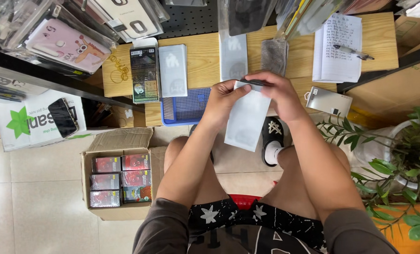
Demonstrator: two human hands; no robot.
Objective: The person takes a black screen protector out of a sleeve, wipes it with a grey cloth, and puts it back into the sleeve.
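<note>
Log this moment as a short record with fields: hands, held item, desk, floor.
left hand: grips the upper left edge of the white sleeve
right hand: pinches a dark flat item at the sleeve's top
held item: white flat packaging sleeve, hanging down over the knees
desk: wooden desk with blue mesh tray, notebook, pen
floor: cardboard box of red packs

a flat white packet [247, 117] (long, rectangular) hangs upright, a dark piece [253, 83] at its top edge.
</note>
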